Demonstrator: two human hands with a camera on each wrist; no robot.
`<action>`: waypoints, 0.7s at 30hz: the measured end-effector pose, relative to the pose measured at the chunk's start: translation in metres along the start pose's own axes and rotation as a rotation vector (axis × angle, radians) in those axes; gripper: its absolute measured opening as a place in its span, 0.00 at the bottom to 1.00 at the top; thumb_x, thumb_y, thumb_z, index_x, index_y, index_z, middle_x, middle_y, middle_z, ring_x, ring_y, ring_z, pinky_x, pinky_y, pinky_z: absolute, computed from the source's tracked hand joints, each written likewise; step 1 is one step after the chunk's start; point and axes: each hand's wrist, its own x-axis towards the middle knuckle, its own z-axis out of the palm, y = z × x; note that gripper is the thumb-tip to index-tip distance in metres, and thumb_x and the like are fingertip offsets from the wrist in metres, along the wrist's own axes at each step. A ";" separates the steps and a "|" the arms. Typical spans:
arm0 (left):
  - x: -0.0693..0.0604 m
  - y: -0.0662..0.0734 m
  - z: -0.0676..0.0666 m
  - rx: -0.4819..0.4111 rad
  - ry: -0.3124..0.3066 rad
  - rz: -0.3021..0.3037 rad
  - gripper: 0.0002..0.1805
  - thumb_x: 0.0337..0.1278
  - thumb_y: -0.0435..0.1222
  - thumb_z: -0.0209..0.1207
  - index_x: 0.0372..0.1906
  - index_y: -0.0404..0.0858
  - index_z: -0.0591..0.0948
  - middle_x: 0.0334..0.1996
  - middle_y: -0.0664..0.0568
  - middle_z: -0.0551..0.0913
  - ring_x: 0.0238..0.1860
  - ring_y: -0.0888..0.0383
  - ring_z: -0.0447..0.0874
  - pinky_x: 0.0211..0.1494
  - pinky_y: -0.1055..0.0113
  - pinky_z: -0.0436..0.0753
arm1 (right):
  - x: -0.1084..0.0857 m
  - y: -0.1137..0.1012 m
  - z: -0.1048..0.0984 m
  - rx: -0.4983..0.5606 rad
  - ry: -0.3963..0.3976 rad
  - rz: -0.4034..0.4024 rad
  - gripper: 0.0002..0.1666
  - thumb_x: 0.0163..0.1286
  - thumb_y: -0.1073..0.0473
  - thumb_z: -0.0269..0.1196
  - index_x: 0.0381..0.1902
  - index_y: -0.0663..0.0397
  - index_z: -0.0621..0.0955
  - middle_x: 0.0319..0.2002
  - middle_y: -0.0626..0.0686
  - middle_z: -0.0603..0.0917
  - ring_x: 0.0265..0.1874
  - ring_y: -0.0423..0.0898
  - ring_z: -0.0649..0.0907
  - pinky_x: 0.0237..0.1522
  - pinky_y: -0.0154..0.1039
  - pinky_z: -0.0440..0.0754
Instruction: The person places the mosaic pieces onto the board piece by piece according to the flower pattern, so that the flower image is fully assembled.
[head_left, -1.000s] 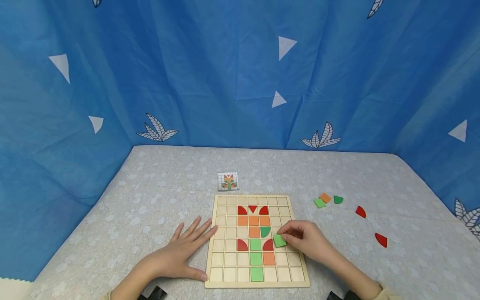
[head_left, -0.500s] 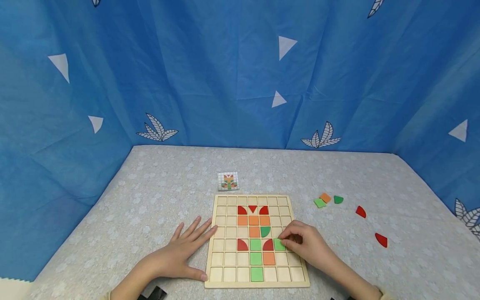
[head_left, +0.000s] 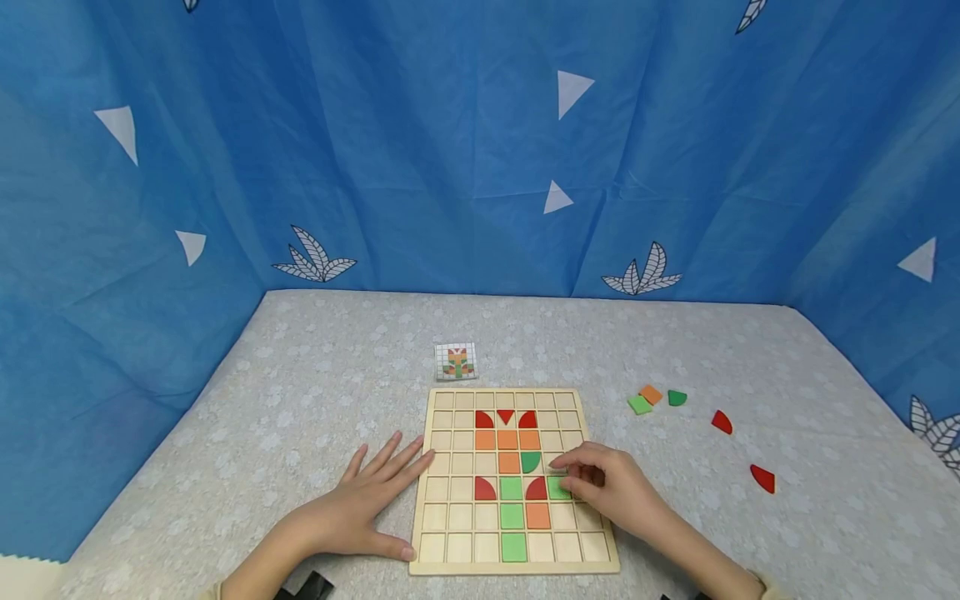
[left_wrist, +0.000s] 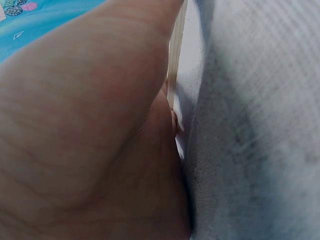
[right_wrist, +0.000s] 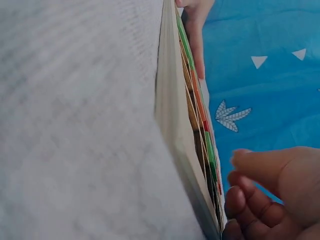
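Note:
A wooden grid board [head_left: 447, 547] lies on the table, with red, orange and green pieces in its cells. My left hand [head_left: 367, 508] is spread flat at the board's left side, its fingertips and thumb on the edge. Over the right part of the board is my right hand [head_left: 611, 482], its index finger and thumb apart with nothing between them. The thumb tip is over or beside a light green square tile [head_left: 557, 489], which sits in a cell right of a red quarter-circle piece [head_left: 536, 490]. In the right wrist view, the fingers [right_wrist: 265, 167] appear clear of the tiles.
A small pattern card [head_left: 455, 362] lies behind the board. To the right are a loose light green square [head_left: 640, 405], an orange square [head_left: 650, 395], a green quarter-circle [head_left: 677, 398] and two red quarter-circles [head_left: 722, 422]. A blue curtain [head_left: 480, 150] surrounds the table.
The light green tile, first pinched and tilted over the board, has gone down flat into its cell. My right index finger has since lifted off it. My left hand stays still.

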 end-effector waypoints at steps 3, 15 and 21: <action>0.000 0.001 -0.001 -0.002 -0.005 -0.003 0.57 0.42 0.66 0.59 0.75 0.47 0.48 0.74 0.51 0.40 0.71 0.44 0.29 0.60 0.34 0.29 | 0.002 0.000 -0.010 0.036 0.036 0.042 0.08 0.61 0.64 0.66 0.39 0.50 0.85 0.28 0.41 0.79 0.22 0.38 0.73 0.22 0.33 0.73; 0.000 0.001 -0.001 0.004 -0.006 -0.005 0.57 0.42 0.66 0.59 0.75 0.47 0.48 0.74 0.51 0.40 0.71 0.44 0.29 0.60 0.34 0.28 | -0.008 0.063 -0.099 -0.198 0.304 0.162 0.15 0.69 0.53 0.59 0.47 0.55 0.83 0.41 0.53 0.83 0.35 0.39 0.79 0.28 0.36 0.78; 0.000 0.000 0.000 0.005 -0.002 -0.002 0.57 0.42 0.66 0.59 0.75 0.47 0.49 0.74 0.51 0.40 0.71 0.44 0.29 0.60 0.34 0.29 | -0.027 0.098 -0.136 -0.245 0.356 0.342 0.23 0.70 0.47 0.55 0.53 0.58 0.80 0.49 0.59 0.79 0.45 0.50 0.76 0.35 0.45 0.78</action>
